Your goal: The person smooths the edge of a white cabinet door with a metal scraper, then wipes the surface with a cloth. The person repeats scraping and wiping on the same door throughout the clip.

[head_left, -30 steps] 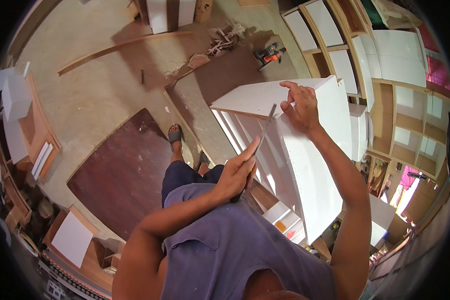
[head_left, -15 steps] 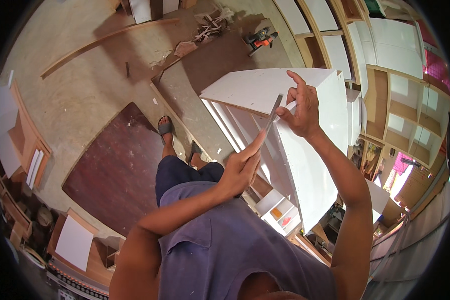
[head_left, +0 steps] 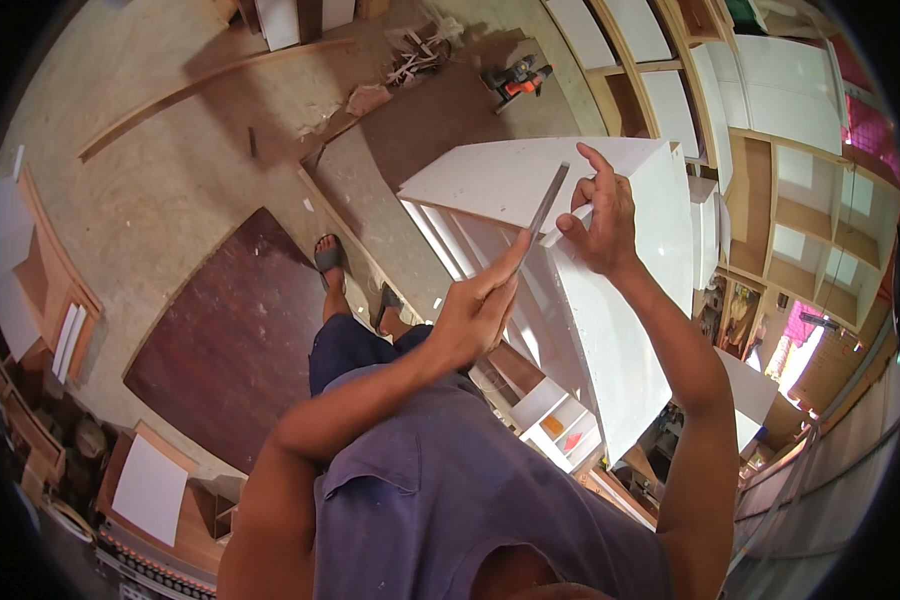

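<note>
My left hand (head_left: 478, 312) is closed round a slim grey metal file (head_left: 548, 200), which slants up to the right with its far end free. Beside the file, my right hand (head_left: 605, 215) pinches a small white strip (head_left: 564, 228) between thumb and fingers, the index finger raised. The file's edge passes close to the strip's lower end; I cannot tell whether they touch. Beneath both hands stands a large white cabinet (head_left: 625, 330), its broad panel facing up.
A dark reddish-brown board (head_left: 230, 350) lies on the floor at left. An orange and black power tool (head_left: 520, 83) sits at the far side near scrap strips (head_left: 420, 55). Open wooden shelving (head_left: 805, 215) lines the right. A long wooden strip (head_left: 205, 90) lies far left.
My left hand has drawn slightly left, and the file's tip has risen and stands steeper. My right hand and the white strip have barely shifted.
</note>
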